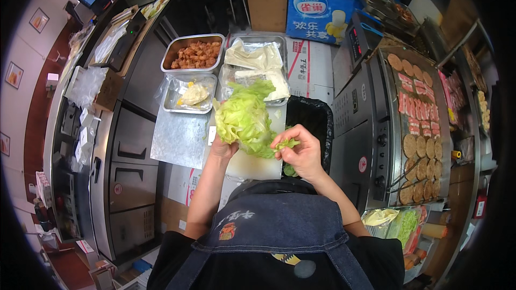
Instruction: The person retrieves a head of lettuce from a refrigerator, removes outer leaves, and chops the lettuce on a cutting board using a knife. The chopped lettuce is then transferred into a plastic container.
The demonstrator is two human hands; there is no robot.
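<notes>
A large head of lettuce rests in my left hand, whose fingers are mostly hidden beneath the leaves. Pinched between the thumb and fingers of my right hand is a small torn piece of lettuce leaf, close to the right side of the head. A white cutting board lies under the lettuce. To its right stands a bin lined with a black plastic bag. Some green leaf scraps show inside the bin, below my right hand.
Behind the board are a steel tray of browned meat chunks, a tray with a pale mound, and a tray of plastic packets. On the right, a griddle carries patties and bacon strips. A blue freezer stands beyond.
</notes>
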